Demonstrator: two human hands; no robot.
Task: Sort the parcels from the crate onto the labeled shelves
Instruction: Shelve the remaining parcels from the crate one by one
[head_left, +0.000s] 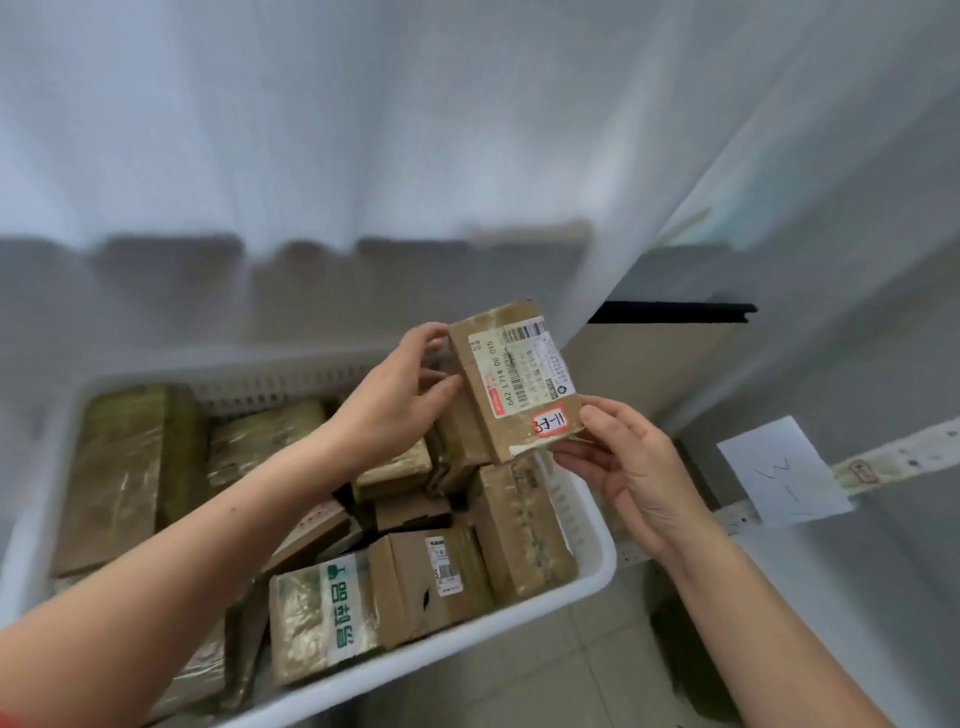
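Evidently, 1 small cardboard parcel (514, 379) was held up above the white crate (483, 636), clear of the other boxes (426, 577) packed inside. The left hand (400, 384) gripped its upper left edge with curled fingers. The right hand (623, 467) pinched the lower right corner between thumb and fingers, just beside a red-bordered handwritten sticker (556, 422). The labelled face was turned up toward the camera, in my judgement so that the sticker's code could be read and the shelf chosen; the code's middle characters were not legible. The printed shipping label (519, 371) sat above the sticker.

The crate rested over a pale tiled floor (571, 675). To the right ran a shelf edge (893, 457) carrying a paper sheet (784, 470) with faint handwriting. A white curtain (363, 130) hung behind.
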